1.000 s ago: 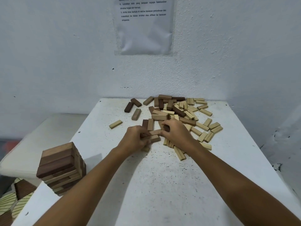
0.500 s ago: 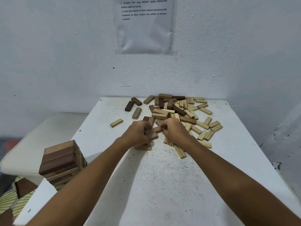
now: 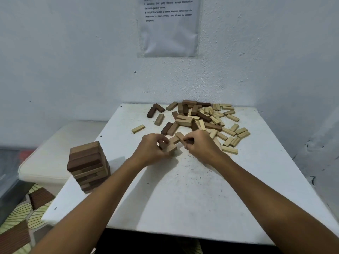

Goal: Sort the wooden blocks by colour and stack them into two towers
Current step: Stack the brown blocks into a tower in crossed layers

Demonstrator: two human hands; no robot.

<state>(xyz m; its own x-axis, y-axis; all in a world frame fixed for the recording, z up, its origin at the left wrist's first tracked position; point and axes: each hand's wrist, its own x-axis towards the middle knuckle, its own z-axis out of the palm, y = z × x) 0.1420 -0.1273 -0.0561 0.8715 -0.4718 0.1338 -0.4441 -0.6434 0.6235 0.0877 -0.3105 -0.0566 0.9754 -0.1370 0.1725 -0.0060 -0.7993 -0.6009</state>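
Note:
A heap of loose wooden blocks [image 3: 203, 118], dark brown and pale, covers the far right of the white table [image 3: 183, 189]. At its near edge both hands work close together. My left hand [image 3: 150, 149] grips a small bundle of brown blocks [image 3: 170, 148] just above the tabletop. My right hand [image 3: 199, 144] pinches a dark brown block [image 3: 189, 142] next to that bundle. A tower of brown blocks [image 3: 88, 165] stands at the table's left edge, several layers high.
A single pale block [image 3: 138, 129] lies apart, left of the heap. Two dark blocks [image 3: 155, 110] lie near the back wall. A cream cushioned surface [image 3: 55, 143] sits lower, left of the table. A paper sheet [image 3: 168, 26] hangs on the wall.
Both hands have drawn back from the heap toward me with brown blocks. The bundle in my left hand has lifted slightly and come clear of the pile.

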